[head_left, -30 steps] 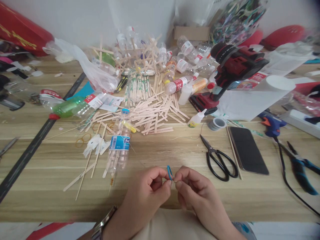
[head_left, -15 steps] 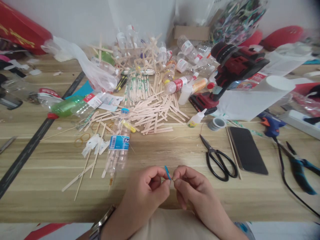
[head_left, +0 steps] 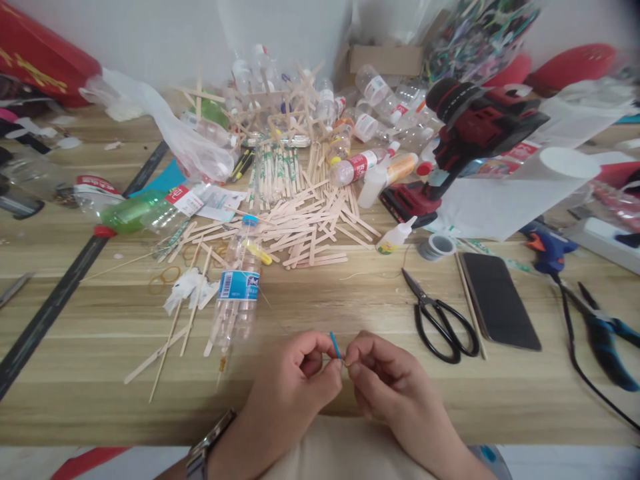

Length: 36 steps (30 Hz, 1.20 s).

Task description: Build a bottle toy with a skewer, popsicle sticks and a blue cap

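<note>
Close to the table's front edge, my left hand (head_left: 305, 373) is closed, pinching a small thin blue strip (head_left: 335, 345) between thumb and forefinger. Facing it, my right hand (head_left: 385, 373) is closed too, its thumb and forefinger on a thin yellowish strand (head_left: 345, 363) at the strip's lower end. The fingertips of both hands nearly meet there. What the strand is, and how it joins the strip, is too small to make out. To the left lies a clear plastic bottle (head_left: 240, 287) with a blue cap and label, with wooden sticks at it.
Black-handled scissors (head_left: 440, 320), a phone (head_left: 500, 300), pliers (head_left: 605, 340) and a glue gun (head_left: 547, 250) lie to the right. Ahead are loose wooden sticks (head_left: 305, 227), a glue bottle (head_left: 396, 237), a grey tape roll (head_left: 437, 247) and an upright cordless drill (head_left: 465, 140).
Both hands keep their pinch on the blue strip and strand, with only slight finger movement. The view has shifted a little, so things on the right sit slightly further right.
</note>
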{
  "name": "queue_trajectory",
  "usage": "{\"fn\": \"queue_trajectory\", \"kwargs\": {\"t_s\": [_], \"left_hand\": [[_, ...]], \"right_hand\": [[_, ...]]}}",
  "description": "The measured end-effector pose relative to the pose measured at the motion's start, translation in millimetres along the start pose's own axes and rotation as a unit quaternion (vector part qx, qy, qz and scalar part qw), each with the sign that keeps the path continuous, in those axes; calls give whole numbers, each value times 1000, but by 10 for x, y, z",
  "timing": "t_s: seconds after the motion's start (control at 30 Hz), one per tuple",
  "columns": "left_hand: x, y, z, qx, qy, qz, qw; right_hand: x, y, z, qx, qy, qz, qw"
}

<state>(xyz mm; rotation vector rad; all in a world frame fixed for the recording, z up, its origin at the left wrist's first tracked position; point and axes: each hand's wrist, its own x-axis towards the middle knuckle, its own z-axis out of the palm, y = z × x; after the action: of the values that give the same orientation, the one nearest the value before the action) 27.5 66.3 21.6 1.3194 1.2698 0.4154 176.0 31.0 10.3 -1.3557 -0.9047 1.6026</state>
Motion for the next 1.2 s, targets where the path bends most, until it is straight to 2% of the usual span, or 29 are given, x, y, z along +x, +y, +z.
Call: {"fn": "queue_trajectory", "kwargs": {"t_s": [0.13,0.3,0.37,0.43,0.53,0.7,0.83,1.03,1.2], "left_hand": [[17,-26,-9,-5,-1,7,1000],[6,-63,-30,-22,19,22,999],[-9,-65,-26,-23,20,33,999],[-24,-58,-18,-14,24,52,998],[-39,-42,-9,22,42,89,995],[-54,-54,-4,93,74,144,982],[-67,-82,-4,119,75,174,975],[-83,-77,-8,126,91,179,971],[-59,-64,-21,119,84,168,975]], "right_hand": [[-17,70,-29,4,15,-26,1000],[-39,162,-109,-2,96,-142,985],[-38,156,-125,-23,100,-185,977],[-38,134,-125,-63,78,-211,972],[-47,97,-107,-125,46,-218,967],[-58,80,-84,-179,48,-206,961],[-45,87,-82,-209,44,-197,957],[-29,60,-77,-205,41,-167,964],[-26,61,-92,-179,41,-188,965]]}}
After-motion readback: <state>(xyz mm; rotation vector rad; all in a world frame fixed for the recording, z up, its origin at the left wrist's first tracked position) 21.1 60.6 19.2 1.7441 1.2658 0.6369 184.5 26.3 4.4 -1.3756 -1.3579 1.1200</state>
